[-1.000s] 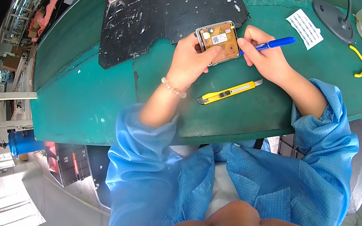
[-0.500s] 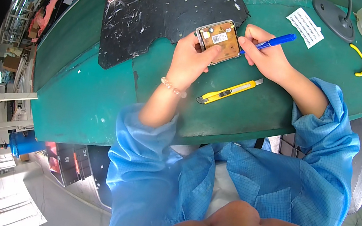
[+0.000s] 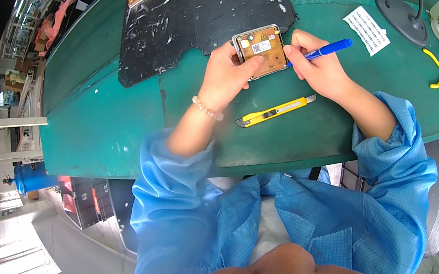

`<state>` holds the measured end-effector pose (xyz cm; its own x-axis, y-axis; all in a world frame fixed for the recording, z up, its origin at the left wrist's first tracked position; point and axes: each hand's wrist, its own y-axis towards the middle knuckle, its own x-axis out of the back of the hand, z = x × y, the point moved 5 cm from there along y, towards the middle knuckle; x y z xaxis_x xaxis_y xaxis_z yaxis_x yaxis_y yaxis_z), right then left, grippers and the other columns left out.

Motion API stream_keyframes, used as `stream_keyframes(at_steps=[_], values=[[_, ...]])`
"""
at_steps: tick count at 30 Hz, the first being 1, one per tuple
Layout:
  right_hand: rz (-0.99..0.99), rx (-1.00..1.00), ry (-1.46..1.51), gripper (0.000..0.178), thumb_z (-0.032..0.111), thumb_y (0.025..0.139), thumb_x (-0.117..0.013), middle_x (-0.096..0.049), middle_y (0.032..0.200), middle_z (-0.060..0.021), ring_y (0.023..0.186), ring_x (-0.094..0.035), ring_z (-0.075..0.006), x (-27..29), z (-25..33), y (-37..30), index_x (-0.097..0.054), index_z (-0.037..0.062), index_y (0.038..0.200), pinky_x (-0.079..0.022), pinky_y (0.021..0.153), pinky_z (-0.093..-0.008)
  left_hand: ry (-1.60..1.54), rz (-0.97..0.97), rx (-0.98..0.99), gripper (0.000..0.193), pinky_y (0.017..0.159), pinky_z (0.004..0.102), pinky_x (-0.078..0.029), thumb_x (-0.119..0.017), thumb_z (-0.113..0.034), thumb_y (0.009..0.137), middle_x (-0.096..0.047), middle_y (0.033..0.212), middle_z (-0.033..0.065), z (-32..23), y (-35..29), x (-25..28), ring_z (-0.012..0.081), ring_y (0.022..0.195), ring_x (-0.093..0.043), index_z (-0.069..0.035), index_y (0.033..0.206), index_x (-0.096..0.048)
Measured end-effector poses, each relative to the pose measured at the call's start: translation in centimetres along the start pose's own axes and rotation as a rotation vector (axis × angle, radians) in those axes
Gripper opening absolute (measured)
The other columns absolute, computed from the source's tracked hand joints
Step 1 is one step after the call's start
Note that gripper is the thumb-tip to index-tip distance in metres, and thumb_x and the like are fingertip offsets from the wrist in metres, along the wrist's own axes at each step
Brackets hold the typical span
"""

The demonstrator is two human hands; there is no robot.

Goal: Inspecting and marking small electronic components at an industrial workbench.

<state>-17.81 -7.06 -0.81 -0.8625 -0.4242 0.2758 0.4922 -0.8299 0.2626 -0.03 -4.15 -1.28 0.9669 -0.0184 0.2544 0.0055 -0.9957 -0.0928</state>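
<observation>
Board [image 3: 262, 49], brown with a white label, sits upper centre, left hand [image 3: 229, 74] gripping its lower edge. Right hand [image 3: 316, 69] closed around a blue pen [image 3: 329, 49], tip at the board's right side. Yellow knife [image 3: 274, 111] lies below on open green desk [image 3: 100, 116]; white slip [image 3: 366, 30] upper right.

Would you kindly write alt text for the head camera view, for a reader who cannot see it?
A person in a blue coat steadies a small brown board with the left hand while the right hand holds a blue pen at its edge. A yellow knife lies on the green table.
</observation>
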Motion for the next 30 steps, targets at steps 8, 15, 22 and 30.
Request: stream_keyframes(at_steps=[8, 15, 22, 30], values=[[-0.084, -0.002, 0.161, 0.028, 0.018, 0.098, -0.051, -0.046, 0.057, 0.0013, 0.049, -0.044, -0.0033, 1.0, -0.1, 0.0, -0.039, 0.0084, 0.075, -0.031, 0.045, -0.0202, -0.003, 0.01, 0.001, 0.027, 0.047, 0.0203, -0.047, -0.067, -0.008, 0.081, -0.066, 0.085, 0.0031, -0.6, -0.5, -0.7, 0.0055, 0.064, -0.058, 0.001, 0.106, -0.062], [-0.144, 0.091, 0.239, 0.027, 0.02, 0.098, -0.051, -0.046, 0.058, 0.0012, 0.051, -0.044, -0.0034, 1.0, 0.7, -0.1, -0.039, 0.0085, 0.076, -0.032, 0.047, -0.0201, 0.019, 0.031, -0.064, 0.027, 0.065, 0.022, -0.05, -0.069, -0.006, 0.079, -0.067, 0.087, 0.002, -1.0, -1.1, -2.3, 0.0045, 0.071, -0.059, 0.001, 0.105, -0.063], [-0.167, 0.095, 0.214, 0.027, 0.019, 0.098, -0.052, -0.047, 0.058, 0.0011, 0.051, -0.044, -0.003, 0.9, 0.8, -0.1, -0.039, 0.0083, 0.076, -0.032, 0.047, -0.0201, -0.001, 0.044, -0.079, 0.027, 0.065, 0.0223, -0.05, -0.068, -0.006, 0.08, -0.067, 0.088, 0.0018, -1.2, -1.1, -2.5, 0.0044, 0.073, -0.059, 0.001, 0.106, -0.063], [-0.268, 0.149, 0.174, 0.025, 0.013, 0.097, -0.052, -0.049, 0.062, 0.0005, 0.053, -0.044, -0.0034, 2.3, 2.2, -0.3, -0.04, 0.0072, 0.076, -0.034, 0.049, -0.0203, -0.013, 0.06, -0.098, 0.028, 0.065, 0.0218, -0.05, -0.068, -0.005, 0.08, -0.067, 0.089, 0.0014, -0.8, -1.3, -2.7, 0.0039, 0.073, -0.059, 0.001, 0.107, -0.062]])
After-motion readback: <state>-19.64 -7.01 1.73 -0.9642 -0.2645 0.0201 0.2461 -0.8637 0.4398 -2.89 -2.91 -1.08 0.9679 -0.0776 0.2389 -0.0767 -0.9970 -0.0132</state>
